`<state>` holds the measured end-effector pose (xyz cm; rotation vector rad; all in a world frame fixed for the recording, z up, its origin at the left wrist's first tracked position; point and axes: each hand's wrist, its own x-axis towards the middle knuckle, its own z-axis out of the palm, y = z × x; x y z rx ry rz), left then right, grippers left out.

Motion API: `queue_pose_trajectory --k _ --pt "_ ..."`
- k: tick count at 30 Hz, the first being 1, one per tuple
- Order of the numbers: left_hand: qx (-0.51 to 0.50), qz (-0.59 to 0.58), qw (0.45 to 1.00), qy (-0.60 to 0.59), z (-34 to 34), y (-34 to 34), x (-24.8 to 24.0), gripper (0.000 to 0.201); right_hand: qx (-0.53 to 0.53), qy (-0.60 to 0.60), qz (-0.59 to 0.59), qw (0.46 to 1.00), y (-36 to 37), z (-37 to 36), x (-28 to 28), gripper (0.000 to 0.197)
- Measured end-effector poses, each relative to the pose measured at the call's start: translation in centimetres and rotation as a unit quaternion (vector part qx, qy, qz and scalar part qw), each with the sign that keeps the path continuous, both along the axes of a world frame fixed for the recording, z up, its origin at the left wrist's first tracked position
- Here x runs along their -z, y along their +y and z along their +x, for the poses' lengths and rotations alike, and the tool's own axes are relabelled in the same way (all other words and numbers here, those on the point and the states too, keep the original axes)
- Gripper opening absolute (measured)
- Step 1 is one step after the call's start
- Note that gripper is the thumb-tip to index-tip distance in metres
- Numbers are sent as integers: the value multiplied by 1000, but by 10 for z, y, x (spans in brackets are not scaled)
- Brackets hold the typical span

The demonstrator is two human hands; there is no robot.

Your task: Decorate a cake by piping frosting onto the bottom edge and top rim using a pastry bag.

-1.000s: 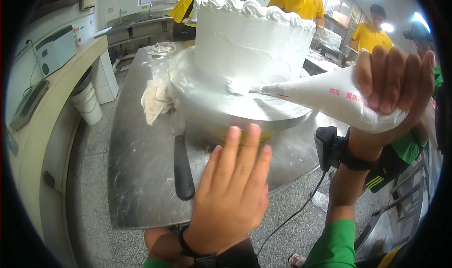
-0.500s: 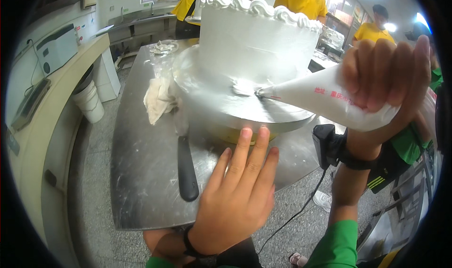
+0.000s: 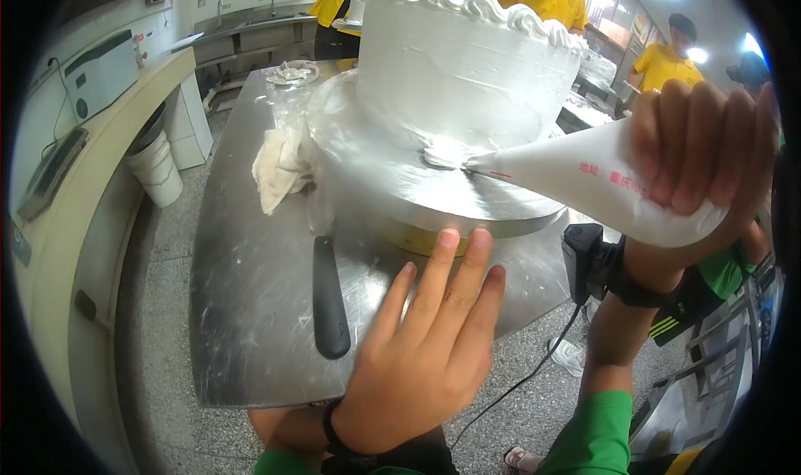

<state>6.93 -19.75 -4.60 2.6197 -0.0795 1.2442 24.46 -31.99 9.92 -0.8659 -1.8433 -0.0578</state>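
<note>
A tall white frosted cake (image 3: 463, 70) with a piped shell border along its top edge stands on a round metal turntable (image 3: 492, 193). Wrapped round a full white piping bag (image 3: 576, 170), my right hand (image 3: 697, 145) holds it nearly level, the nozzle pointing left. The metal tip touches a small dab of white cream (image 3: 445, 155) near the foot of the cake. My left hand (image 3: 430, 333) lies open with fingers spread, the two middle fingertips at the turntable's front rim. Left of that hand rests a spatula with a black handle (image 3: 330, 304); its blade is partly hidden.
A crumpled off-white cloth (image 3: 279, 170) and a cream-smeared plate (image 3: 292, 73) lie on the metal table (image 3: 250, 308). A white bucket (image 3: 156, 175) stands beneath the left counter (image 3: 83, 175). People in yellow shirts (image 3: 667, 62) are across the room. A black cable (image 3: 534, 366) hangs from my right wrist.
The view has shifted slightly. My right hand and the piping bag sit a little lower and further right in the picture, the tip still at the cream. My left hand stays at the rim.
</note>
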Motion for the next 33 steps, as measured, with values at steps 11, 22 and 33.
queue_pose_trajectory --k 11,22,33 --pt "-11 16 999 -27 -4 3 -7 30 3 -10 15 1000 1 -4 -1 36" --pt "-21 -16 1000 -11 -3 -1 2 34 3 -7 27 1000 4 -7 0 39" --pt "-52 -21 998 -3 -6 -2 -3 41 -66 -31 31 997 14 -5 1 45"
